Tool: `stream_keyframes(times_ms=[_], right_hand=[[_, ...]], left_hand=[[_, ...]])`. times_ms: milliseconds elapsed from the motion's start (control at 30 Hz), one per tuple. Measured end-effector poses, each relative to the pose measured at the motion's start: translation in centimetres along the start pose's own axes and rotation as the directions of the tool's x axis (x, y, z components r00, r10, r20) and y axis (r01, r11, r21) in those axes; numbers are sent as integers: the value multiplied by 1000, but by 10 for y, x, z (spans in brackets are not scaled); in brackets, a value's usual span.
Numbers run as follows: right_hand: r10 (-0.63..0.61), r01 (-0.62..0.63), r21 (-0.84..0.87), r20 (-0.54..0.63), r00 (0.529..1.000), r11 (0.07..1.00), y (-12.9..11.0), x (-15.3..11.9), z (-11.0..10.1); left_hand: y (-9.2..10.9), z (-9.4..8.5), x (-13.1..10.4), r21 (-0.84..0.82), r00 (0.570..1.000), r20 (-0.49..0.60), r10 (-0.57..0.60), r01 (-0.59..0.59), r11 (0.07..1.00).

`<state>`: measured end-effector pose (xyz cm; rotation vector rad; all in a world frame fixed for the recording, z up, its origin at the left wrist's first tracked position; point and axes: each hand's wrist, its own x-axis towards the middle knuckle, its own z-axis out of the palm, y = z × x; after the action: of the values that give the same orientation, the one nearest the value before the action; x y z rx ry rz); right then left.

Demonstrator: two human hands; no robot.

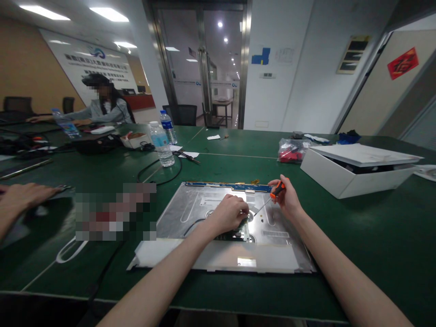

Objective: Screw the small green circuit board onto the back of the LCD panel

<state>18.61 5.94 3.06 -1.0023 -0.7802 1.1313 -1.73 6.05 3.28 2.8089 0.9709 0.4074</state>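
Note:
A flat silver metal panel, like the back of a display, lies on the table in front of me. Along its far edge runs a blue circuit strip. My right hand grips a screwdriver with an orange and black handle; its shaft slants down left to the panel beside my left fingers. My left hand is closed, fingers curled down over a small circuit board at the panel's middle. What its fingertips pinch is hidden. Small dark bits, perhaps screws, lie right of the screwdriver tip.
A white box with its lid ajar stands at right, beside a plastic bag. Water bottles, a black cable and a soldering-iron-like tool lie beyond the panel. Another person's hand is at left; a co-worker sits farther back.

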Motion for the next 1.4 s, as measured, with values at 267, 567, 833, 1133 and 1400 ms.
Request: stream_keyframes(times_ms=[267, 567, 833, 1133, 1400], right_hand=[[-70, 70, -20, 3, 998, 997, -8, -2, 5], [-169, 170, -60, 23, 985, 984, -14, -6, 9], [-269, 262, -132, -39, 962, 956, -8, -2, 8], [-466, 491, -313, 153, 871, 813, -6, -16, 13], [-464, 574, -424, 341, 818, 700, 6, -24, 21]], left_hand=[[-1, 1, 0, 4, 1000, -10, -29, 29, 1000], [-3, -1, 1, -68, 999, 6, -54, 54, 996], [-5, -1, 2, -85, 999, 12, -51, 51, 995], [-5, 0, 2, -106, 999, 11, -41, 42, 993], [-4, -1, 2, -99, 999, 17, -42, 44, 994]])
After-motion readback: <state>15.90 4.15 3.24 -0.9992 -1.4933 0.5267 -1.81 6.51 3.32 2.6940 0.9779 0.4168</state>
